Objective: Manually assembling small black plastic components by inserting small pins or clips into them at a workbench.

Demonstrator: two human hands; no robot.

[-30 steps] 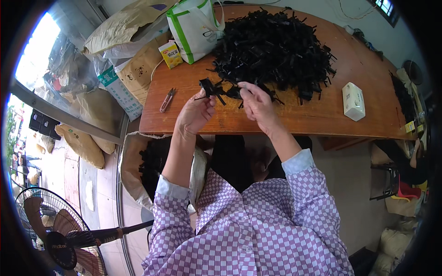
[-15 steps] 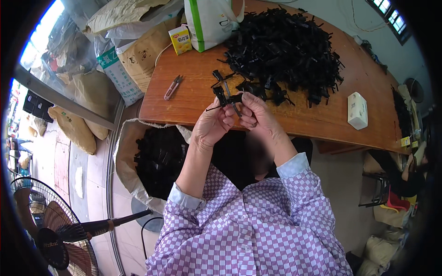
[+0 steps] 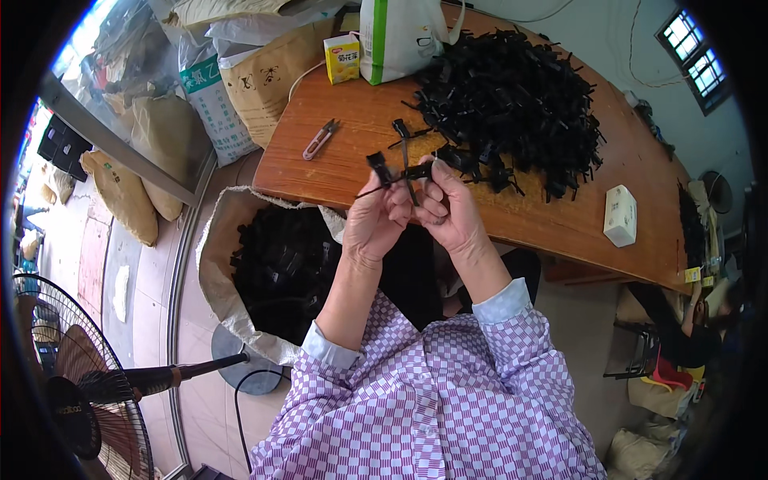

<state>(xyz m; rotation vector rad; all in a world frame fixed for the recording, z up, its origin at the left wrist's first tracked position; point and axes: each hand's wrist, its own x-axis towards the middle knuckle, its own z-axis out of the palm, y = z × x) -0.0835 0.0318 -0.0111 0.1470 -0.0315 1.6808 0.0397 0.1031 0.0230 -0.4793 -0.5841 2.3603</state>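
Observation:
Above the near edge of the brown table, both of my hands hold small black plastic parts with thin strips. My left hand [image 3: 376, 216] pinches one black plastic part [image 3: 378, 163] between thumb and fingers. My right hand [image 3: 450, 210] is closed on another black plastic part [image 3: 418, 170], close beside the first. Thin strips cross between the two hands; whether the parts are joined I cannot tell. Just beyond the fingertips lies a loose black piece [image 3: 402, 128]. A big heap of similar black parts [image 3: 504, 104] covers the table's far middle.
Pink-handled thread snips [image 3: 320, 141] lie on the table [image 3: 292, 174] at left. Behind them stand a yellow box [image 3: 342, 59] and a white-green bag [image 3: 400, 40]. A white packet [image 3: 621, 216] sits at right. An open sack [image 3: 216, 264] of black parts and a fan [image 3: 80, 392] are at lower left.
The view has turned a little, so the table and heap appear shifted right. My hands keep hold of the black parts, and the fingers have shifted slightly.

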